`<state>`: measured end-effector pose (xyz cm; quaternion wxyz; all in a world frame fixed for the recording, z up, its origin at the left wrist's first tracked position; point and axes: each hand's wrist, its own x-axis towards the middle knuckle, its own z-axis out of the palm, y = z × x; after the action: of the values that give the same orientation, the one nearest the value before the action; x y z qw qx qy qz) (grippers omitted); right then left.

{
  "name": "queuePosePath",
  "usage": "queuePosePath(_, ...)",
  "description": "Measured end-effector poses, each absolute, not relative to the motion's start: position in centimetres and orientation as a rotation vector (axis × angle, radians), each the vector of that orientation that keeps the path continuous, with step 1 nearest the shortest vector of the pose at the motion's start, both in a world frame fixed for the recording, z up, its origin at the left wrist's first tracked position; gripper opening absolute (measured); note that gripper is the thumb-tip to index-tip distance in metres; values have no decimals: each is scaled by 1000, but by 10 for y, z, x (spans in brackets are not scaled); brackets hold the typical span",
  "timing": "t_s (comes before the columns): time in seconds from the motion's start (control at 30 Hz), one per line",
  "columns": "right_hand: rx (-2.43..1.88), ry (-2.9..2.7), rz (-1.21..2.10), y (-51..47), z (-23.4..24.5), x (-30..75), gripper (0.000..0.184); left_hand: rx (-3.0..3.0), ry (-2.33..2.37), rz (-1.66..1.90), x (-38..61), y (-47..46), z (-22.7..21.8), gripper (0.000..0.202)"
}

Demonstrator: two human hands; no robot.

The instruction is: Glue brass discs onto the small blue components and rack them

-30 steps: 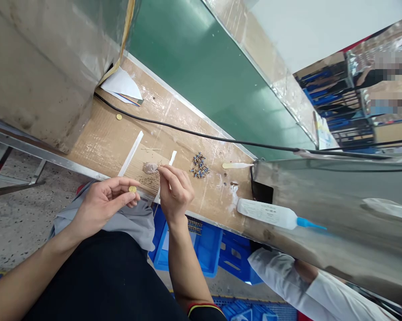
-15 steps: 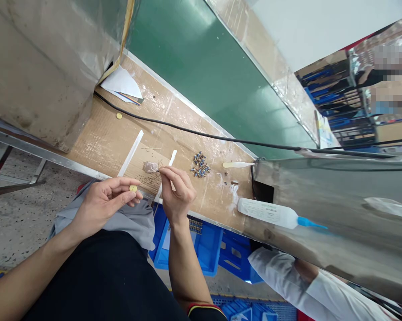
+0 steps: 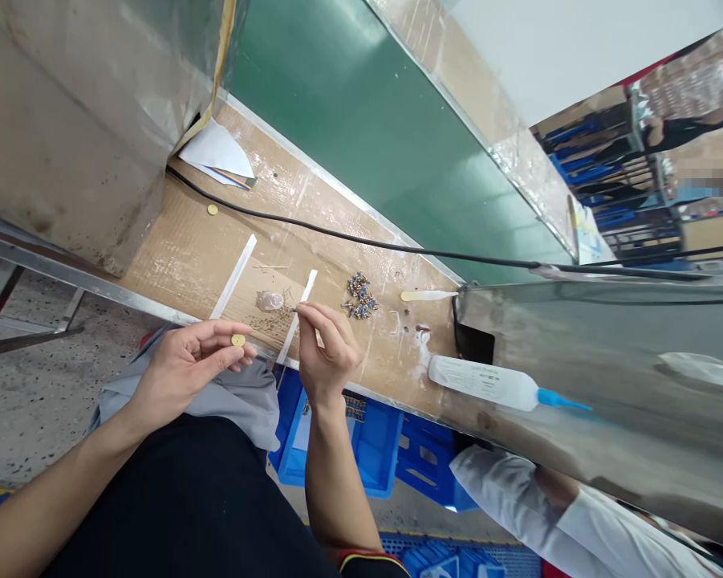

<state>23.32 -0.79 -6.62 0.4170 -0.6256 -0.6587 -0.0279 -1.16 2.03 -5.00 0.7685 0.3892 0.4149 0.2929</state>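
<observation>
My left hand (image 3: 196, 357) is closed on a small round yellow disc (image 3: 237, 340), held between thumb and fingers just over the bench's front edge. To its right, my right hand (image 3: 328, 349) pinches a tiny dark, bluish piece (image 3: 294, 310) between thumb and forefinger; its exact kind is too small to make out. Near those fingertips a clear, lumpy blob (image 3: 270, 300) sits on the cardboard, with many tiny brown bits (image 3: 270, 323) scattered around it. A pile of small blue and brass-coloured parts (image 3: 359, 295) lies beyond my right hand.
A black cable (image 3: 337, 238) crosses the cardboard-covered bench (image 3: 180, 257). Another yellow disc (image 3: 213, 209) lies near the back. On the right are a pale flat stick (image 3: 424, 295) and a white bottle with a blue nozzle (image 3: 485, 382). Blue crates (image 3: 373, 449) stand below; another person's sleeve (image 3: 499, 490) shows at lower right.
My right hand has drawn slightly right, away from the clear blob, still pinching the tiny piece. My left hand stays in place with the yellow disc.
</observation>
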Motion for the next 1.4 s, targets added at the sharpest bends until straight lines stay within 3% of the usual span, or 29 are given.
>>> queuePosePath(0.23,-1642,-1373,-284,-15,-48,247,12,887,897,628,-10,19,-53,43)
queuePosePath(0.47,-1667,-1467,-66,-3,-59,221,12,917,918,628,-10,19,-50,42)
queuePosePath(0.83,-1684,-1468,-28,-2,-75,216,13,913,928,634,-10,18,-51,41)
queuePosePath(1.07,-1674,-1402,-27,-14,-56,217,10,991,952,621,-8,16,-46,41)
queuePosePath(1.4,-1428,-1394,266,-45,-20,175,35,1327,1005,677,-4,11,-33,29)
